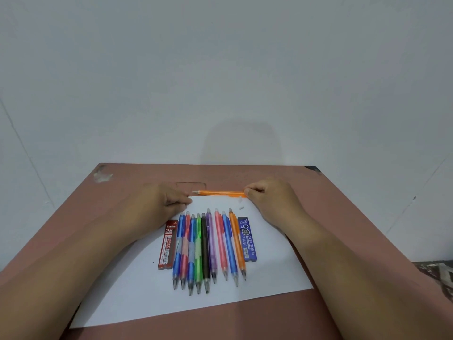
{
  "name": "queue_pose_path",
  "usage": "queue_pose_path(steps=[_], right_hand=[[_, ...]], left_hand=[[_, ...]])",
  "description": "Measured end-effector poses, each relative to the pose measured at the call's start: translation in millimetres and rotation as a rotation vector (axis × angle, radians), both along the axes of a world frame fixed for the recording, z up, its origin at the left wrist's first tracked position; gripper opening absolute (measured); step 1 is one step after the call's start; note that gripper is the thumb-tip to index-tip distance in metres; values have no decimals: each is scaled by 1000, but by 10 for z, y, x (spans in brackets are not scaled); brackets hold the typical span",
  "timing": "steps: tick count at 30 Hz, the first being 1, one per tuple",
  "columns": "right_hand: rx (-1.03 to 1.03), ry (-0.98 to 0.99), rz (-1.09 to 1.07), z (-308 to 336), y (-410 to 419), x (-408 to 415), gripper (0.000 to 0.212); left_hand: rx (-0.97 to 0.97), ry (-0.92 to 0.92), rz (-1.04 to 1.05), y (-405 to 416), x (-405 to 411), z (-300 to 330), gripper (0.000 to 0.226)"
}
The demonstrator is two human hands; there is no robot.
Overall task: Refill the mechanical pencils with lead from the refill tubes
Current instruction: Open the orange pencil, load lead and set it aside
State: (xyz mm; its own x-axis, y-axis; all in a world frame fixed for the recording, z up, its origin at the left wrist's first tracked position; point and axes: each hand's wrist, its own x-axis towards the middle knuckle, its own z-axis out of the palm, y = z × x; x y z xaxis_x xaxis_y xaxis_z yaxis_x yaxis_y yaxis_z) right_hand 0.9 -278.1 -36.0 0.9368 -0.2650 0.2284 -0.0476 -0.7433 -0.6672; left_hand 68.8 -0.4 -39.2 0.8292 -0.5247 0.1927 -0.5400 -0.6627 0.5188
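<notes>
While the right hand pinches the rear end of an orange mechanical pencil lying crosswise along the far edge of a white sheet of paper, tip pointing toward the left of the frame, the left hand rests with curled fingers on the sheet's upper-left corner, and I cannot tell whether it holds anything. At the middle of the frame, on the sheet atop the brown bench, a row of colored mechanical pencils lies side by side with tips toward the viewer, flanked by a red lead refill tube on its left and a blue lead refill tube on its right. Two small white bits sit on the paper just below the orange pencil's rear end.
</notes>
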Motion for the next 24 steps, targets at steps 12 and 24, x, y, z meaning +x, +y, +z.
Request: queue_pose_path(steps=[12, 24], right_hand=[[182, 82, 225, 386, -57, -382, 37], [-259, 482, 437, 504, -19, -557, 86]], left_hand=[[-57, -9, -43, 36, 96, -47, 28], [-26, -16, 18, 51, 75, -14, 20]])
